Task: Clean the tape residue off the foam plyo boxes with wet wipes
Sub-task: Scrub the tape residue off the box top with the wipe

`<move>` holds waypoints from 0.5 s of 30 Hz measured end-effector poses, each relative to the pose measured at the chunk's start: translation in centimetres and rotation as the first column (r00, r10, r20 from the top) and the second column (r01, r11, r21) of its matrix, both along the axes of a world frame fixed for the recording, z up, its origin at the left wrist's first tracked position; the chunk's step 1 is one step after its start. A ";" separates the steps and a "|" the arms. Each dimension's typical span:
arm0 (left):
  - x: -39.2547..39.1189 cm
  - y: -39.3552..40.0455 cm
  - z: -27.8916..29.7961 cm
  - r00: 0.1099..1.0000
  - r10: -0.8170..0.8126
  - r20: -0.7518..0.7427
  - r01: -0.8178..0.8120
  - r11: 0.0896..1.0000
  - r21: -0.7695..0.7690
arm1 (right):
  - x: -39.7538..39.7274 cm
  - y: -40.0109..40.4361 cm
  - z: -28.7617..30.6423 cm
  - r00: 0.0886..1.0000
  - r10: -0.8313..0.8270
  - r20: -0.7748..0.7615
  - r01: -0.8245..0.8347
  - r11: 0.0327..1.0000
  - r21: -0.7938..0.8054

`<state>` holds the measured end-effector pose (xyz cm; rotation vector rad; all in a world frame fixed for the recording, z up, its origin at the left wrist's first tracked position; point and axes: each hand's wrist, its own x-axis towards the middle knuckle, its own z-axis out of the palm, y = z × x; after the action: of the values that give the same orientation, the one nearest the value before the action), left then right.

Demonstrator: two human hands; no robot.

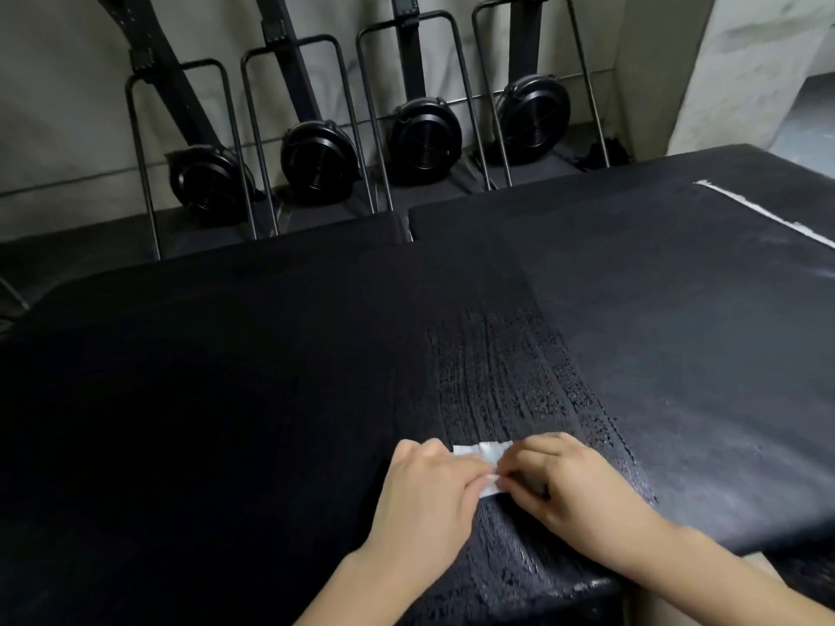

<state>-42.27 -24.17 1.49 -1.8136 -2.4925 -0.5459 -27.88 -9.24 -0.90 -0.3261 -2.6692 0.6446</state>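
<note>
A black foam plyo box fills the near view, with a wet streaked band running away from me across its top. A small folded white wet wipe lies on that band near the front edge. My left hand and my right hand meet over the wipe, and both pinch it between fingers and thumb. A second black box adjoins at the right, with a strip of white tape residue along its far right side.
Several black rowing machines stand upright against the pale wall behind the boxes. A gap separates two box tops at the back. The near box edge drops off at the lower right, with a light floor below.
</note>
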 end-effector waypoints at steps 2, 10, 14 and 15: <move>0.6 0.0 0.8 0.989 0.067 0.129 -0.072 0.997 0.037 | 0.1 -0.7 1.0 0.998 -0.038 -0.042 0.030 0.986 -0.166; 5.1 -3.2 6.1 0.552 0.112 0.826 -0.487 0.848 0.211 | 0.7 -6.4 5.5 0.942 -0.311 -0.123 0.140 0.700 -0.700; 7.3 -6.0 6.8 0.446 0.078 0.892 -0.534 0.822 0.195 | 2.2 -8.9 6.3 0.936 -0.344 -0.068 0.138 0.540 -0.830; 7.7 -6.8 7.0 0.430 0.070 0.900 -0.537 0.821 0.193 | 2.6 -9.4 6.7 0.938 -0.339 -0.064 0.118 0.491 -0.863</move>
<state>-34.54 -30.93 8.46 -0.8634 -2.6489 -2.2752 -25.26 -18.65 5.80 -0.7955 -1.8139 1.7643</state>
